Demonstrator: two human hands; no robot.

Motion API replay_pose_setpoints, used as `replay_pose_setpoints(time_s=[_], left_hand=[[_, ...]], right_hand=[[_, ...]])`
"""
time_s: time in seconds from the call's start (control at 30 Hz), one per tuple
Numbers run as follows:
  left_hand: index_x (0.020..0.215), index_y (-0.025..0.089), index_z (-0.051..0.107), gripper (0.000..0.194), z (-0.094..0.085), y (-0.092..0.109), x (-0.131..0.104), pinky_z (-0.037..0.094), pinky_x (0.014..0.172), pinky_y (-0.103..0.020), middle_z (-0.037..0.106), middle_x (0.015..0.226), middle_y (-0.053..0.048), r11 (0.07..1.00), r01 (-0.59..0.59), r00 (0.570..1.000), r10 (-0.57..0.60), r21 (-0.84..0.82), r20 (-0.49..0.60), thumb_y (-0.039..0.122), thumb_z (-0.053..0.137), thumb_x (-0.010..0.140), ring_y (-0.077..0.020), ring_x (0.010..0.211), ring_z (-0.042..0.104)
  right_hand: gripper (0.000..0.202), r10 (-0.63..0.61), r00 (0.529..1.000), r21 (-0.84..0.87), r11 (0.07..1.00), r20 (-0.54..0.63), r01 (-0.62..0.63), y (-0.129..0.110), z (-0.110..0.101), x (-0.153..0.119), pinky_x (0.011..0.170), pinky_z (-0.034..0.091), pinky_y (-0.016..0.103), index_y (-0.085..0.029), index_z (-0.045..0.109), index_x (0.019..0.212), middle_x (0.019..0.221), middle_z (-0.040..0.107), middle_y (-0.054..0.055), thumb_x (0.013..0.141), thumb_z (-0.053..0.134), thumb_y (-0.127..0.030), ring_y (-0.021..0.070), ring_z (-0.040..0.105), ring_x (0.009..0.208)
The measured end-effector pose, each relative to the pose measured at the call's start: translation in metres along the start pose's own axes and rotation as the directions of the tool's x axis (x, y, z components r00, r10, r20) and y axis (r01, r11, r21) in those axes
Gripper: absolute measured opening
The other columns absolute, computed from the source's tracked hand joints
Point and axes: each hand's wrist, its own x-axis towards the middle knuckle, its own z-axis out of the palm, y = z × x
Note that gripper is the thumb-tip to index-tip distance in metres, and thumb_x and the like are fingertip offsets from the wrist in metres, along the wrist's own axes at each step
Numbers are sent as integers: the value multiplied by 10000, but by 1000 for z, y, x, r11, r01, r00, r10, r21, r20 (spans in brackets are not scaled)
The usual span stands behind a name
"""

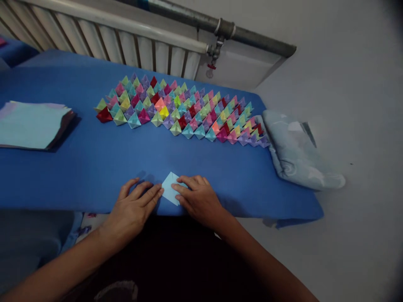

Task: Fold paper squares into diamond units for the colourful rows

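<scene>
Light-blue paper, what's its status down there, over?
Light-blue paper folded, on blue cloth. Left hand at its left corner; right hand over its right side. Colorful folded pieces beyond.

L hand at L edge of lt-blue folded paper, R hand w/ fingers on its R side, on blue-covered table; rows of multicol. folded paper pcs behind, paper stack far L, folded grey-blue cloth at R end.
</scene>
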Motion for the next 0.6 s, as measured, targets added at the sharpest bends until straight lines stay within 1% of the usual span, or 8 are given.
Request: replay_pose_setpoints(time_s=[0.13, 0.2, 0.3, 0.33, 0.37, 0.4, 0.5, 0.6], left_hand=[[1189, 142, 654, 436, -1, 5, -4, 366, 976, -508, 702, 1198, -101, 1000, 9, 1000, -8, 26, -17, 23, 355, 895, -286, 1031, 604], [1162, 154, 663, 424, -3, 7, 1, 372, 977, -503, 706, 1178, -103, 999, 37, 999, -37, 17, -24, 22, 362, 895, -279, 1030, 606], [1097, 178, 676, 351, -2, 7, 20, 394, 967, -469, 700, 1153, -94, 996, 81, 996, -82, -45, -20, 65, 396, 918, -261, 1039, 601], [1117, 194, 666, 342, 1, 5, 28, 411, 947, -443, 686, 1180, -86, 993, 82, 997, -83, -84, 0, 81, 403, 929, -249, 1052, 596], [1127, 205, 661, 345, 5, 3, 36, 438, 887, -408, 682, 1183, -84, 989, 66, 998, -67, -135, 1, 83, 408, 928, -232, 1009, 607], [1149, 210, 652, 354, 9, 0, 42, 451, 843, -379, 682, 1177, -83, 981, 54, 998, -50, -184, 28, 81, 409, 926, -218, 979, 612], [1107, 204, 667, 327, 24, -10, 51, 448, 785, -365, 703, 1112, -78, 968, 58, 996, -40, -244, 76, 90, 426, 917, -215, 904, 613], [1106, 218, 673, 321, 33, -17, 46, 424, 785, -374, 706, 1142, -73, 972, 33, 999, -27, -233, 31, 109, 433, 923, -227, 917, 611]], right_hand=[[300, -4, 999, -31, 1000, -41, 3, -1, 2, -1, 809, 394, 381, -271, 632, 1242, 1285, 627, 51, 982, 493, -324, 226, 511, 969], [309, -23, 999, -59, 998, -42, 20, -1, 2, -1, 804, 395, 377, -274, 627, 1256, 1287, 624, 54, 984, 492, -330, 226, 507, 971], [327, -45, 999, -92, 995, -16, 43, -1, 2, -1, 808, 401, 378, -275, 614, 1281, 1309, 609, 54, 984, 492, -338, 229, 505, 978], [328, -43, 999, -100, 994, -10, 42, -1, 2, -1, 812, 405, 380, -272, 615, 1280, 1316, 603, 53, 984, 491, -340, 230, 507, 980], [328, -41, 999, -102, 994, -9, 40, -1, 2, -1, 816, 409, 381, -270, 616, 1279, 1322, 598, 51, 984, 490, -339, 230, 509, 982], [329, -40, 999, -97, 994, -14, 39, -1, 3, -1, 824, 413, 382, -272, 616, 1279, 1327, 594, 47, 983, 491, -339, 228, 511, 986], [324, -44, 997, -23, 999, -59, 43, 2, 5, -4, 887, 421, 389, -280, 618, 1278, 1325, 595, 47, 972, 522, -323, 211, 531, 1014], [291, 6, 985, 117, 993, -173, 15, 12, 10, -10, 963, 421, 392, -224, 657, 1223, 1282, 618, 86, 963, 534, -263, 195, 561, 1081]])
